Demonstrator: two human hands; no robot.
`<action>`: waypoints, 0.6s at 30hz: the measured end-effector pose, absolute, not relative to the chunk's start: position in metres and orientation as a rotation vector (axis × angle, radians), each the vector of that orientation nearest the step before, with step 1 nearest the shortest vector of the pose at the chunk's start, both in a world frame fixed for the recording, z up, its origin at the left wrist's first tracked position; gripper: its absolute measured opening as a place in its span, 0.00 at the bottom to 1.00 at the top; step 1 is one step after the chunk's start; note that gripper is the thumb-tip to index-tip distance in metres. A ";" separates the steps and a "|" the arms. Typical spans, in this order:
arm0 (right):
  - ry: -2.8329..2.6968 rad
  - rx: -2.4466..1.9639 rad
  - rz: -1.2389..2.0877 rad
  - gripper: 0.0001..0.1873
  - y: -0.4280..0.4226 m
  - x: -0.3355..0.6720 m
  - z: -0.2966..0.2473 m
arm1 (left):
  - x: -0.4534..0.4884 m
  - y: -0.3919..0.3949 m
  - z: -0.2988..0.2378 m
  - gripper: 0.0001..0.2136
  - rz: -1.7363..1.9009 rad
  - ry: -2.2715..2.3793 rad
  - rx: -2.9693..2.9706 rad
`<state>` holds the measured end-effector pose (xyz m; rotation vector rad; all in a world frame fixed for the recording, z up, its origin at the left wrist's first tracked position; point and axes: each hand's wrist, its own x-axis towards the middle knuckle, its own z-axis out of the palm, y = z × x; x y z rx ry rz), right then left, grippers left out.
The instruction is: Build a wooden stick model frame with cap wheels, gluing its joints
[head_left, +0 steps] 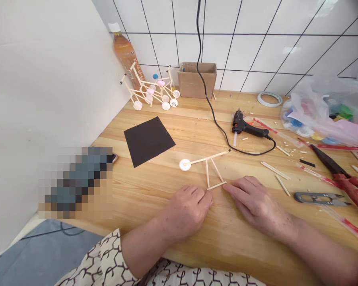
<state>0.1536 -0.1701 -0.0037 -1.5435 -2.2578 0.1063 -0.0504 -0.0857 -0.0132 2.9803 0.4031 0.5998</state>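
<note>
A small bicycle-like frame of thin wooden sticks point(208, 174) lies on the table in front of me. It has a white round disc point(184, 165) at its left end and a dark-tipped end at its right. My left hand point(186, 208) is curled, its thumb and finger at the left end of the frame's short bottom stick. At that stick's other end, my right hand point(258, 204) holds it with its index fingertip and thumb side, the remaining fingers bent beneath. Part of both hands' fingertips is hidden.
A black glue gun point(241, 125) trails its cord across the table. Right of my hands lie loose sticks point(276, 171), thread snips point(319, 198) and red-handled pliers point(343, 178). A black square sheet point(149, 141), finished stick models point(150, 93), a bottle point(127, 55) and a cardboard box point(193, 85) stand farther back.
</note>
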 end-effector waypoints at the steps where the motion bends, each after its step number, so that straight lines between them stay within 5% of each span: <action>1: -2.258 -1.541 0.105 0.13 -0.170 0.154 -0.004 | -0.050 -0.086 -0.013 0.06 0.601 0.402 2.980; 18: -2.162 -1.622 -0.087 0.09 -0.174 0.175 0.017 | -0.053 -0.081 -0.003 0.08 0.880 0.539 2.773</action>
